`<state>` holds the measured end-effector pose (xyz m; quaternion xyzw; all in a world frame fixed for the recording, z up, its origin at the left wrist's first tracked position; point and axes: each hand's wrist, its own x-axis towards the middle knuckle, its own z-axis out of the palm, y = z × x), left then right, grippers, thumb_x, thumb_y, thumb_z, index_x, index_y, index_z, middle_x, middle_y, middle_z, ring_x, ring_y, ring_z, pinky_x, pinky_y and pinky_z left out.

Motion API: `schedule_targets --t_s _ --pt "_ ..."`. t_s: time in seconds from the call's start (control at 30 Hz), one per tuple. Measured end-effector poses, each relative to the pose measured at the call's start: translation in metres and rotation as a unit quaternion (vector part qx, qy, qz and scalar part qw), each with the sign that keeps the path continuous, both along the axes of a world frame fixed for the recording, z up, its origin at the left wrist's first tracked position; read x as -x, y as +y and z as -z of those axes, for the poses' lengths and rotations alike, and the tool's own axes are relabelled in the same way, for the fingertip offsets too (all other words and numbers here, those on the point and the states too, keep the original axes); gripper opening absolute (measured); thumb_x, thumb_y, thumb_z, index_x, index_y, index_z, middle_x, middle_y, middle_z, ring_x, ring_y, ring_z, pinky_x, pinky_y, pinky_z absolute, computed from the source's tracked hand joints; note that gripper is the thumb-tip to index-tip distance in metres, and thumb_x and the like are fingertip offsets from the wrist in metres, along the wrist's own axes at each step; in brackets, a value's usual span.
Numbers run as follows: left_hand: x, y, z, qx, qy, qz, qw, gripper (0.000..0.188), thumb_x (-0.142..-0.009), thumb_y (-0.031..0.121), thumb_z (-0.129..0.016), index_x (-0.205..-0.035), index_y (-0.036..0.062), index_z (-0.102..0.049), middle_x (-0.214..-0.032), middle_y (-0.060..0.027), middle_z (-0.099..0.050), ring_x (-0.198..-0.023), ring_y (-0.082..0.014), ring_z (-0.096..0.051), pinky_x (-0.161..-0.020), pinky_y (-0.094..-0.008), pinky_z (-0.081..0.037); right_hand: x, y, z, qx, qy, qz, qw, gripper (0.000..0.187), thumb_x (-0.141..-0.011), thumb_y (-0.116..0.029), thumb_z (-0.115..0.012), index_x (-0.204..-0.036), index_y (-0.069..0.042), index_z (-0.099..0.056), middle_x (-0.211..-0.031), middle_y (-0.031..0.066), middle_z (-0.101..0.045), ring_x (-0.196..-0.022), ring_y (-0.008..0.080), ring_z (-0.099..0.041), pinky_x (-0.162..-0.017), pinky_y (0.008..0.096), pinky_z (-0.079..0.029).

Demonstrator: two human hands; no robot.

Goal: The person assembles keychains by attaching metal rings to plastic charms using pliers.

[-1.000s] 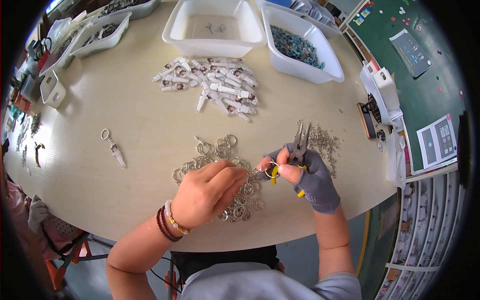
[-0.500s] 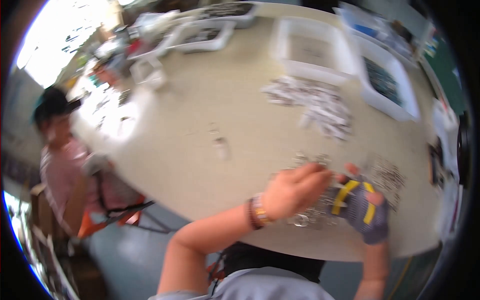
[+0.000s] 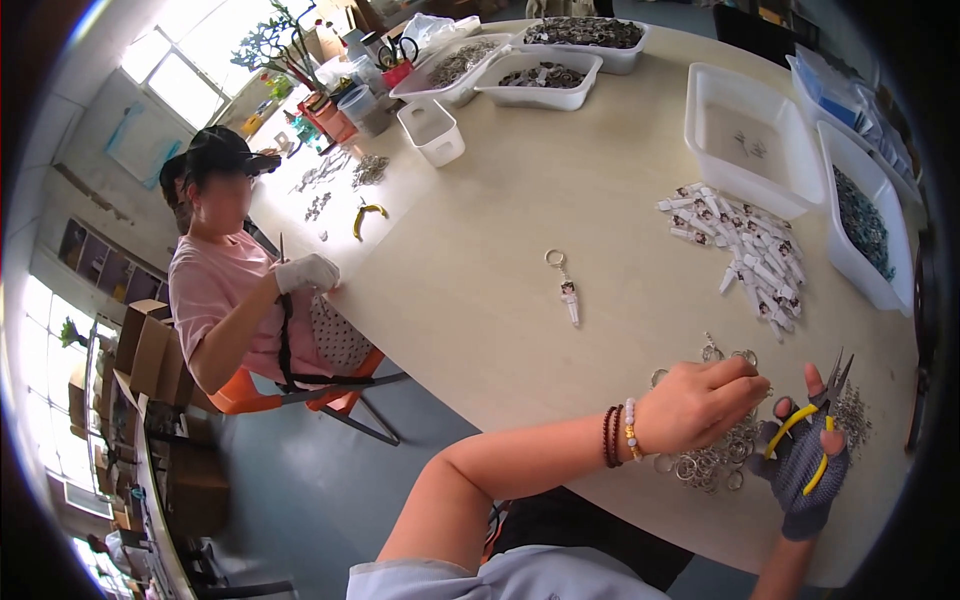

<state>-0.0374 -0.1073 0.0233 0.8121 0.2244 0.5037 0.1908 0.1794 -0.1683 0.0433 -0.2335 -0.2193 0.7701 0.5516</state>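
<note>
Above the piled key rings (image 3: pixel 706 468), I see the left hand (image 3: pixel 698 408) curled, though I cannot tell whether it grips anything; near it, the gloved right hand (image 3: pixel 796 462) holds pliers (image 3: pixel 827 397).

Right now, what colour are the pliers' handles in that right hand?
The pliers' handles are yellow, best seen in the head view.

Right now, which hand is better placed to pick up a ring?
Probably the left hand: it is at the rings, though whether it holds something is unclear. The right hand holds pliers.
</note>
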Motion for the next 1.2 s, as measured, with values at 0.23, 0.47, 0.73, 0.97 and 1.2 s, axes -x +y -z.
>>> schedule_targets --t_s 0.23,0.47,0.73,0.97,1.2 --pt "-0.002 0.003 0.003 -0.004 -0.005 0.009 1.000 0.024 -0.080 0.004 -0.065 -0.103 0.0003 -0.060 -0.089 -0.0097 -0.060 -0.068 -0.0241 -0.062 -0.056 -0.0331 -0.051 -0.006 0.000 -0.001 0.020 -0.031 0.017 0.999 0.077 -0.078 -0.022 -0.062 -0.144 -0.012 -0.024 -0.111 0.0183 -0.053 -0.099 0.0315 -0.060 -0.077 0.0515 -0.058" --pt "0.001 0.002 0.002 -0.002 0.002 0.008 1.000 0.025 -0.080 0.003 -0.065 -0.104 0.0000 -0.060 -0.090 -0.0103 -0.060 -0.068 -0.0244 -0.062 -0.056 -0.0332 -0.051 -0.005 -0.001 0.002 -0.082 -0.282 0.055 0.954 0.079 -0.075 -0.028 -0.064 -0.141 -0.001 -0.029 -0.116 0.0114 -0.053 -0.095 0.0185 -0.057 -0.080 0.0327 -0.053" --pt "-0.004 0.001 0.001 0.006 0.003 0.030 1.000 0.027 -0.080 0.003 -0.063 -0.107 -0.0010 -0.059 -0.092 -0.0124 -0.060 -0.069 -0.0270 -0.062 -0.059 -0.0338 -0.051 -0.009 -0.011 -0.004 -0.081 -0.376 0.072 0.920 0.076 -0.077 -0.032 -0.063 -0.138 0.003 -0.036 -0.117 0.0130 -0.055 -0.096 0.0180 -0.056 -0.085 0.0317 -0.047" --pt "0.008 0.000 -0.005 0.056 0.012 -0.001 0.998 0.026 -0.077 -0.002 -0.064 -0.104 -0.0014 -0.063 -0.088 -0.0123 -0.063 -0.065 -0.0245 -0.063 -0.055 -0.0326 -0.051 0.000 0.002 -0.001 -0.282 -0.654 0.123 0.691 0.048 -0.083 -0.006 -0.063 -0.128 0.001 -0.048 -0.122 0.0155 -0.054 -0.114 0.0270 -0.054 -0.095 0.0345 -0.044" --pt "-0.001 0.006 -0.009 -0.028 0.025 -0.010 0.999 0.030 -0.072 -0.004 -0.067 -0.102 0.0003 -0.064 -0.087 -0.0108 -0.064 -0.065 -0.0216 -0.062 -0.055 -0.0291 -0.051 0.002 -0.002 -0.013 -0.320 -0.731 0.105 0.593 0.051 -0.080 -0.017 -0.068 -0.124 0.001 -0.053 -0.104 0.0166 -0.054 -0.093 0.0339 -0.055 -0.082 0.0398 -0.047"
